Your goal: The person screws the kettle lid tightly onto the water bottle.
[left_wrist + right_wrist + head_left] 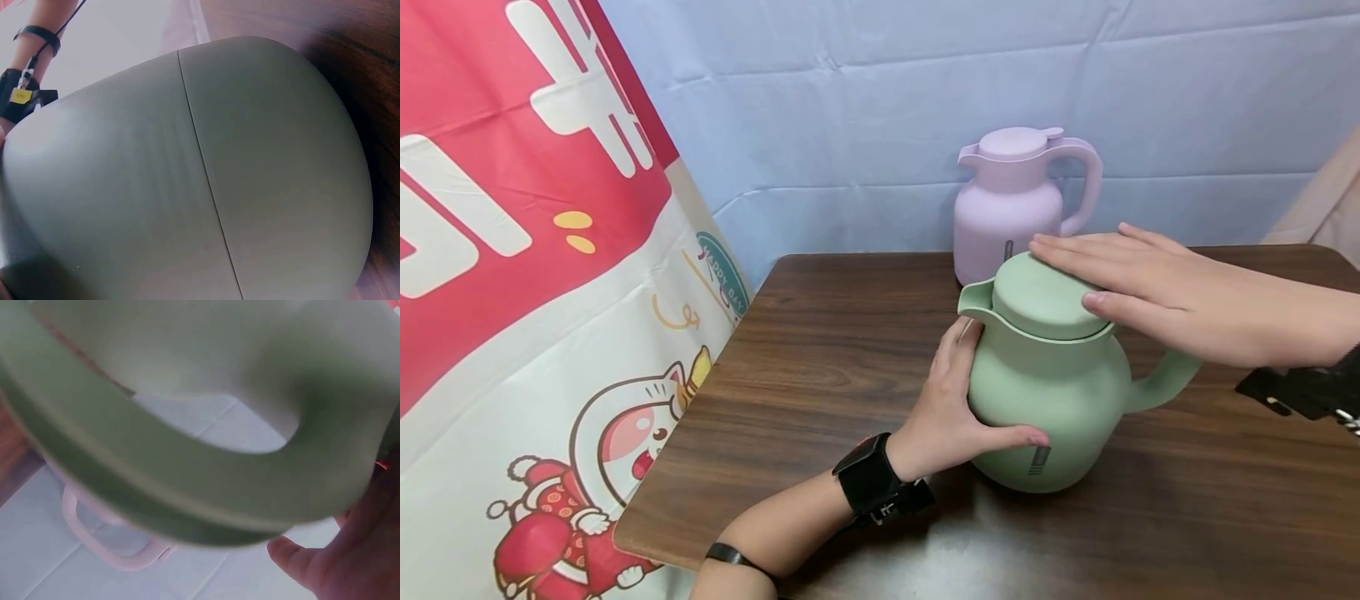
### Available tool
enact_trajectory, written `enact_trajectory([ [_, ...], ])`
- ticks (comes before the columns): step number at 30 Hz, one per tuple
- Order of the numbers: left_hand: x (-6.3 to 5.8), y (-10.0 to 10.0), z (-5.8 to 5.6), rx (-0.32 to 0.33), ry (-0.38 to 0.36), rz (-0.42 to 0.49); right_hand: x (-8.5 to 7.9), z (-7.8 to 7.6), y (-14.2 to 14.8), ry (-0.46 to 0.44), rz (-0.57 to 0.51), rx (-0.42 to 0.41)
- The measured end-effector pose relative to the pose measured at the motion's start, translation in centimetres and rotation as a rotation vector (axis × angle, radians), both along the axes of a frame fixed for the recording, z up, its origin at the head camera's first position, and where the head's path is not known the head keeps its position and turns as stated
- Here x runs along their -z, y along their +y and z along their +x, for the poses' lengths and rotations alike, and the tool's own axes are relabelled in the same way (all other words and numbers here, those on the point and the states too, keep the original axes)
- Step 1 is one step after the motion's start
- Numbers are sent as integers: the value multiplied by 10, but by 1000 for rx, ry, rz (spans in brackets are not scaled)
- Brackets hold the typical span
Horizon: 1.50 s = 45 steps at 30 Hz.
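Two sets of fingers touch the green jug: the right hand rests straight ones across its lid, the left hand clamps its 9 o'clock side. Level palm pressure against that brace should serve best. Smooth and round-bellied, it stands at the head view's 4 o'clock, spout towards 10.

Front jug on table, second jug behind it, backdrop beyond, banner left.
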State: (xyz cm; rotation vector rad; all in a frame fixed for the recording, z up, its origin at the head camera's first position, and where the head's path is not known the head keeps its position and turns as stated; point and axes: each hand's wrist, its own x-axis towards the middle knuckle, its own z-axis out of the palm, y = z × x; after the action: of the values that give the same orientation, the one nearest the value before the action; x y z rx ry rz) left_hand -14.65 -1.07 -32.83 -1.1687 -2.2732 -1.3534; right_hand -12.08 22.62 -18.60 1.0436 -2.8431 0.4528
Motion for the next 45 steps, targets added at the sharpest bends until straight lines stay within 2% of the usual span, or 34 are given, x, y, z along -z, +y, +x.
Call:
enact_trajectory([
  [5,1,0,0,-2,-3,2,5,4,9,10,-61,7],
  [10,2,-1,1,-5,-11,4,13,10,15,56,-84,6],
  [18,4,-1,1,-17,-30,-9,22,13,21,155,-152,-57],
  [25,4,-2,1,-27,-42,-12,22,15,23,194,-207,-95],
  [28,4,-2,2,-28,-44,-12,21,15,21,250,-203,-112],
  [38,4,-2,1,-33,-12,-11,21,19,15,342,-267,-102],
  [45,3,-2,1,-33,-10,-5,20,13,9,279,-245,-148],
])
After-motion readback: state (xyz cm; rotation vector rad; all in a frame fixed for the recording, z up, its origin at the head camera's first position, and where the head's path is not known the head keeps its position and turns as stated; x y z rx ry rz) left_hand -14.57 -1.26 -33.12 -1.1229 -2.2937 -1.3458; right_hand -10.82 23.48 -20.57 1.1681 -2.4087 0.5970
